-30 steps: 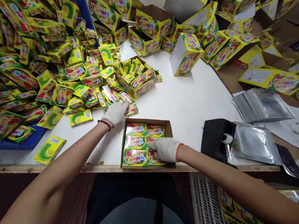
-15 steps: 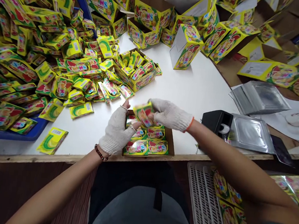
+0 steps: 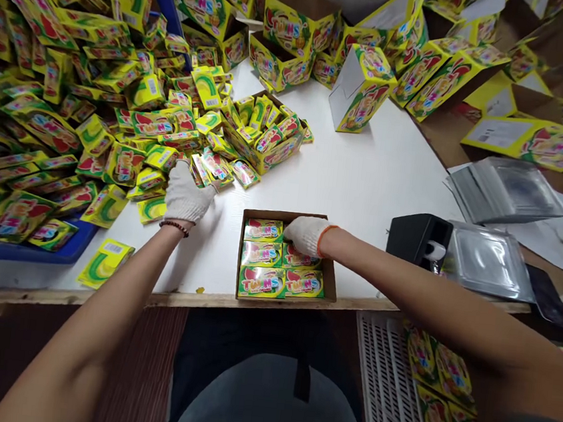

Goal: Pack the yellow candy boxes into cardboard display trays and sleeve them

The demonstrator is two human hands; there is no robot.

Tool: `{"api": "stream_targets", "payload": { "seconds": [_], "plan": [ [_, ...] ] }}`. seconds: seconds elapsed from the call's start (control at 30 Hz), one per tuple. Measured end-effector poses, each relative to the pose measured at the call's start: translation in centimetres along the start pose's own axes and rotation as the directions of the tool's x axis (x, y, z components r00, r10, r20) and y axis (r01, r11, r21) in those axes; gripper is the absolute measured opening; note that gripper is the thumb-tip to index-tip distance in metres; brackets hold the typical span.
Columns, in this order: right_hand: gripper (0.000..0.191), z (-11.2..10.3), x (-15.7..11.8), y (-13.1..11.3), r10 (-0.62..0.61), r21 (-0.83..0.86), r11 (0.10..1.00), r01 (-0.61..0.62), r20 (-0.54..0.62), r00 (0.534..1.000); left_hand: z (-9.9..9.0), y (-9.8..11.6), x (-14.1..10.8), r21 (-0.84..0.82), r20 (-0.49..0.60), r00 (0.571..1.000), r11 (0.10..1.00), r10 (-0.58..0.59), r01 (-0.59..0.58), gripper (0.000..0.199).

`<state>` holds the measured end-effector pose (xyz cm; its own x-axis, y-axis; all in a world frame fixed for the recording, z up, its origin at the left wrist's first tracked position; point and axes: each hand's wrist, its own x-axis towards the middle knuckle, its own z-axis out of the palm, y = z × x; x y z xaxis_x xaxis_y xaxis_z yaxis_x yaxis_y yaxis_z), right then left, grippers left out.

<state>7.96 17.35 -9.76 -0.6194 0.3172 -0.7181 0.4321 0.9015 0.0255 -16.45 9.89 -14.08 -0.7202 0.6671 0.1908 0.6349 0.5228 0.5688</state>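
My left hand (image 3: 189, 191), in a white fingerless glove with a beaded bracelet at the wrist, reaches into the near edge of a heap of small yellow-green printed boxes (image 3: 126, 164). Its thumb and fingers are apart, touching the boxes. My right hand (image 3: 308, 234), in a white glove with an orange cuff, is down in the far right part of a shallow open carton (image 3: 329, 290). Its fingers look curled; their tips and whatever they hold are hidden. Flat rows of small "Twins" boxes (image 3: 261, 281) lie in the carton.
An open display box (image 3: 280, 154) full of small boxes stands behind the heap. Bigger printed cartons (image 3: 288, 27) line the back. To the right are a black tape dispenser (image 3: 416, 242) and clear plastic trays (image 3: 512, 192). A white crate (image 3: 379, 376) sits below the table edge.
My left hand has moved from the carton leftward to the heap. My right hand has lowered a small box into the far right of the carton. The view has shifted slightly.
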Motion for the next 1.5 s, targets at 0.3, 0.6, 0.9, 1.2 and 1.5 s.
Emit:
{"api": "stream_targets", "payload": {
  "seconds": [0.3, 0.6, 0.9, 1.2, 1.5],
  "plan": [
    [0.035, 2.8, -0.3, 1.7, 0.081, 0.278, 0.959, -0.050, -0.103, 0.991, 0.0, -1.2, -0.7, -0.488, 0.108, 0.977, 0.847, -0.182, 0.212, 0.048],
    [0.030, -0.2, -2.6, -0.4, 0.165, 0.734, 0.425, 0.529, -0.638, 0.752, -2.7, 5.3, -11.3, -0.845, 0.415, 0.894, 0.436, 0.170, 0.310, 0.056],
    [0.049, -1.0, -7.3, 2.7, -0.053, 0.659, 0.154, 0.736, -0.739, 0.672, -5.8, 8.7, -11.2, -0.723, 0.688, 0.572, 0.349, 0.446, 0.596, 0.048],
    [0.018, -1.3, -6.4, 4.2, 0.005, 0.561, 0.644, 0.521, -0.684, 0.730, -1.5, 8.8, -12.8, -0.444, 0.543, 0.627, 0.825, 0.559, -0.351, 0.028],
    [0.030, -0.9, -3.5, 0.6, 0.254, 0.083, 0.967, -0.240, -0.243, 0.936, -0.3, 8.1, -15.6, -0.064, 0.675, 0.380, 0.563, 0.632, -0.824, 0.030]
  ]
}}
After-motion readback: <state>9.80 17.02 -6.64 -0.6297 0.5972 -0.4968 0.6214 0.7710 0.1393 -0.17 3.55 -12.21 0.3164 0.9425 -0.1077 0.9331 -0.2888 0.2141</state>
